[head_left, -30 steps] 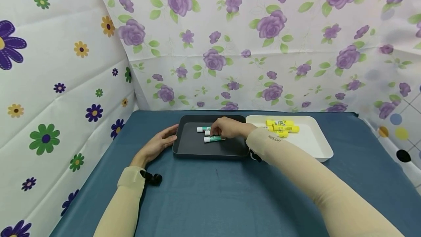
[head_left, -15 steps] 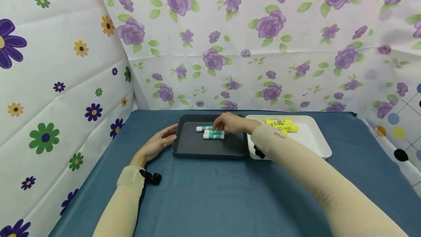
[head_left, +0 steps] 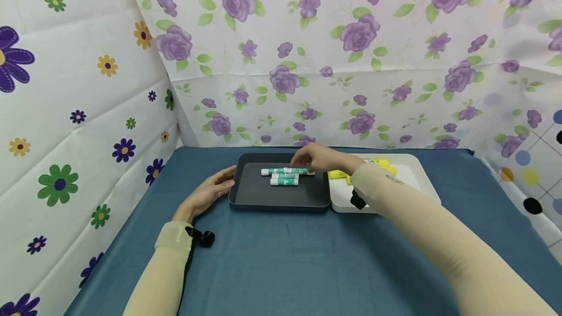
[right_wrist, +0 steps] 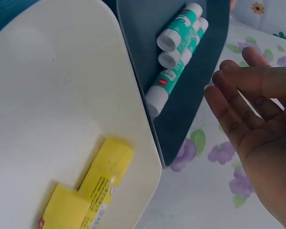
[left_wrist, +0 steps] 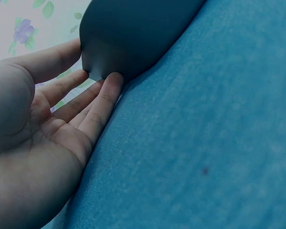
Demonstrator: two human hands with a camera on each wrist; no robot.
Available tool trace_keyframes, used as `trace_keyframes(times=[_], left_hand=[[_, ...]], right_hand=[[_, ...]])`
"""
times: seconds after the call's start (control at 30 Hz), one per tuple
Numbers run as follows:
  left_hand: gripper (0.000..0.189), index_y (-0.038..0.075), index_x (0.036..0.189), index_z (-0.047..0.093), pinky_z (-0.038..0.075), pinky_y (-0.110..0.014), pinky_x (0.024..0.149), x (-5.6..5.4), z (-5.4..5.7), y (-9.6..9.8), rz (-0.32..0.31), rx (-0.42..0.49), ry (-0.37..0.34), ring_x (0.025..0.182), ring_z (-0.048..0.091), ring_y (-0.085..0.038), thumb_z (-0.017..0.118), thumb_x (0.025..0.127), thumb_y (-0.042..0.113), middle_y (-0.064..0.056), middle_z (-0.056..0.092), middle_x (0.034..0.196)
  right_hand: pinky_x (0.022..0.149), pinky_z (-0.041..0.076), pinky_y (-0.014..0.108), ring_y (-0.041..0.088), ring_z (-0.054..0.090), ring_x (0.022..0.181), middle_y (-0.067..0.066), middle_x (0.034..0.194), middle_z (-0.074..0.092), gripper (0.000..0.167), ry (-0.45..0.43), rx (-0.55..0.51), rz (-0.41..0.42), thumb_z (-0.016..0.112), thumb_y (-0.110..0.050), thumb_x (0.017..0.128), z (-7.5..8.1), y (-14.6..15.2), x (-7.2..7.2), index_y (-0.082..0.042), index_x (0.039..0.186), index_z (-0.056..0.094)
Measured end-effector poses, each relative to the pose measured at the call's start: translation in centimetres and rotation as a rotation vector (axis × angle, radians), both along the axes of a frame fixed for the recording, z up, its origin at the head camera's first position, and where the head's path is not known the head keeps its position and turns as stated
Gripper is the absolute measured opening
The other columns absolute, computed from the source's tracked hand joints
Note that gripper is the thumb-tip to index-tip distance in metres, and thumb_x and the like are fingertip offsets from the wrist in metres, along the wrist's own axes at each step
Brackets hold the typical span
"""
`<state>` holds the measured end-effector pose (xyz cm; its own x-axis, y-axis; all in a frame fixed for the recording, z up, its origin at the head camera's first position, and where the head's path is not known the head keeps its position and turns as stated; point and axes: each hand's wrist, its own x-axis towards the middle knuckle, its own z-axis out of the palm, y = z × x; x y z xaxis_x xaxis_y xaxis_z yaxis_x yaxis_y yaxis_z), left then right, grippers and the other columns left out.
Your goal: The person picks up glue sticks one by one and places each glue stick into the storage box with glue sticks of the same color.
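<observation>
Green-and-white glue sticks [head_left: 284,182] lie side by side in the dark grey tray [head_left: 276,200], with another [right_wrist: 164,88] end to end with the back one. Over the tray's back right part is my right hand [head_left: 320,157]. In the right wrist view its fingers [right_wrist: 229,117] are loosely bent, hold nothing and look apart from the sticks. My left hand [head_left: 206,196] touches the tray's left side. The left wrist view shows that hand [left_wrist: 47,124] with extended fingers against the tray's corner [left_wrist: 119,47].
A white tray [head_left: 414,194] stands against the grey tray's right side. Several yellow glue sticks [right_wrist: 105,171] lie in it, partly hidden by my right forearm in the head view. Blue cloth [head_left: 263,257] covers the table. Floral sheets [head_left: 285,38] hang behind and at the left.
My right hand has moved away from the front glue sticks toward the right, uncovering them and the stick at the back right. The left hand has stayed at the tray's side.
</observation>
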<state>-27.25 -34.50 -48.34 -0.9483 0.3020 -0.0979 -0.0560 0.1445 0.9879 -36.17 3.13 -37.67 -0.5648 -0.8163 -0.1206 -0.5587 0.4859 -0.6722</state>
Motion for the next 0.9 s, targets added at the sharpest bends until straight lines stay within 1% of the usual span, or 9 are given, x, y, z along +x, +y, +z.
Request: trace_keyframes(times=[0.1,0.23,0.37,0.5,0.63,0.7,0.77,0.83,0.9], left_hand=[[0.065,0.017,0.168,0.024,0.025,-0.059,0.126,0.1,0.2,0.2,0.002,-0.006,0.002,0.155,0.025,-0.038,0.055,0.111,0.019,-0.016,0.024,0.169],[0.064,0.017,0.168,0.024,0.027,-0.058,0.125,0.3,0.3,0.4,0.007,-0.007,0.000,0.154,0.026,-0.038,0.054,0.111,0.017,-0.016,0.025,0.169],[0.065,0.018,0.168,0.024,0.028,-0.059,0.124,0.4,0.4,0.2,0.015,-0.011,0.001,0.154,0.026,-0.039,0.055,0.111,0.018,-0.017,0.024,0.168],[0.065,0.018,0.168,0.023,0.028,-0.060,0.124,0.6,0.6,0.0,0.026,-0.022,-0.003,0.153,0.026,-0.039,0.055,0.111,0.019,-0.018,0.023,0.168],[0.065,0.019,0.168,0.022,0.028,-0.060,0.124,0.6,1.0,0.2,0.025,-0.046,-0.020,0.154,0.026,-0.040,0.053,0.111,0.020,-0.019,0.021,0.169],[0.066,0.020,0.169,0.020,0.029,-0.059,0.124,0.6,1.4,0.4,0.027,-0.080,-0.022,0.154,0.026,-0.040,0.053,0.112,0.021,-0.019,0.020,0.169],[0.066,0.018,0.169,0.018,0.030,-0.059,0.124,0.6,1.9,0.6,0.027,-0.119,-0.006,0.153,0.027,-0.041,0.052,0.112,0.021,-0.020,0.021,0.169],[0.067,0.016,0.169,0.019,0.031,-0.060,0.123,0.7,2.7,0.9,0.036,-0.155,0.018,0.152,0.029,-0.042,0.053,0.112,0.022,-0.021,0.023,0.168],[0.068,0.014,0.168,0.019,0.030,-0.061,0.123,0.7,3.5,1.2,0.042,-0.185,0.048,0.152,0.030,-0.044,0.054,0.111,0.026,-0.022,0.024,0.168]], right_hand=[[0.097,0.058,0.046,0.038,0.064,0.115,0.022,0.126,0.068,0.048,0.010,-0.022,-0.017,0.057,0.021,0.091,0.3,1.1,0.2,-0.002,0.130,0.071],[0.095,0.058,0.045,0.038,0.064,0.111,0.023,0.123,0.068,0.048,0.010,-0.073,-0.035,0.057,0.021,0.089,0.1,2.8,0.2,-0.004,0.127,0.073],[0.093,0.059,0.043,0.035,0.063,0.108,0.015,0.118,0.070,0.046,0.001,-0.106,-0.058,0.059,0.019,0.088,-0.1,4.2,0.3,-0.004,0.126,0.073],[0.096,0.057,0.045,0.036,0.062,0.111,0.010,0.117,0.071,0.045,-0.021,-0.116,-0.070,0.059,0.017,0.090,-0.1,5.6,0.6,-0.003,0.128,0.072],[0.099,0.056,0.047,0.037,0.062,0.115,0.011,0.120,0.070,0.042,-0.038,-0.119,-0.111,0.059,0.015,0.094,0.0,7.4,0.9,-0.005,0.129,0.072],[0.099,0.056,0.048,0.039,0.062,0.116,0.015,0.122,0.069,0.041,-0.041,-0.127,-0.133,0.059,0.015,0.095,-0.1,8.3,0.9,-0.006,0.128,0.072],[0.099,0.056,0.048,0.041,0.061,0.117,0.019,0.124,0.068,0.041,-0.051,-0.137,-0.153,0.058,0.015,0.095,-0.1,9.1,0.9,-0.004,0.129,0.071],[0.099,0.056,0.049,0.043,0.060,0.118,0.023,0.126,0.066,0.041,-0.053,-0.146,-0.165,0.058,0.015,0.095,-0.2,9.9,0.8,-0.001,0.131,0.070],[0.100,0.056,0.050,0.043,0.061,0.117,0.024,0.127,0.066,0.041,-0.049,-0.148,-0.181,0.058,0.015,0.095,-0.4,10.8,0.8,0.001,0.132,0.068]])
